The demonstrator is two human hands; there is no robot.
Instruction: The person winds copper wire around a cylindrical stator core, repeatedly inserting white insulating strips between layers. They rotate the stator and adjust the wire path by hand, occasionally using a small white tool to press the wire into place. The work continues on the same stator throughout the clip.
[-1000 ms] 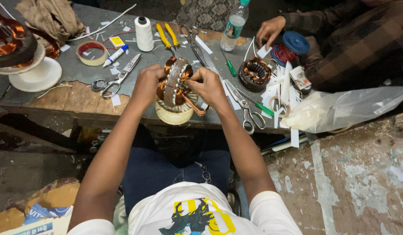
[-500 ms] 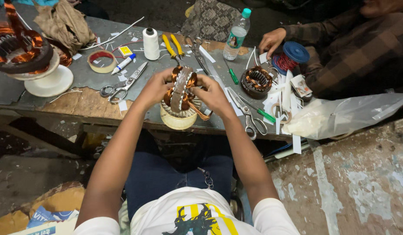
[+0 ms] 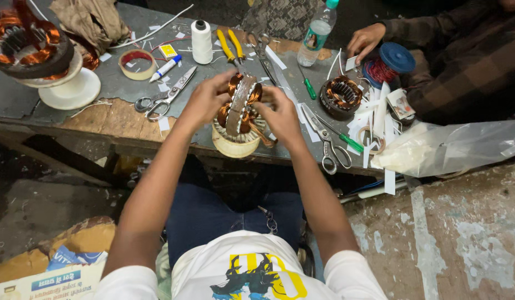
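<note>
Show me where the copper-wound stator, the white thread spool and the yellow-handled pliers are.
copper-wound stator (image 3: pixel 239 105), head view, on its grey metal ring.
white thread spool (image 3: pixel 201 43), head view, on its side.
yellow-handled pliers (image 3: pixel 228 45), head view, on one handle.

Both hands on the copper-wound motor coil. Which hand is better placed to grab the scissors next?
Probably right. The right hand sits beside the scissors at the bench edge; the left hand is also near a pair, slightly farther. Both grip the motor coil.
</note>
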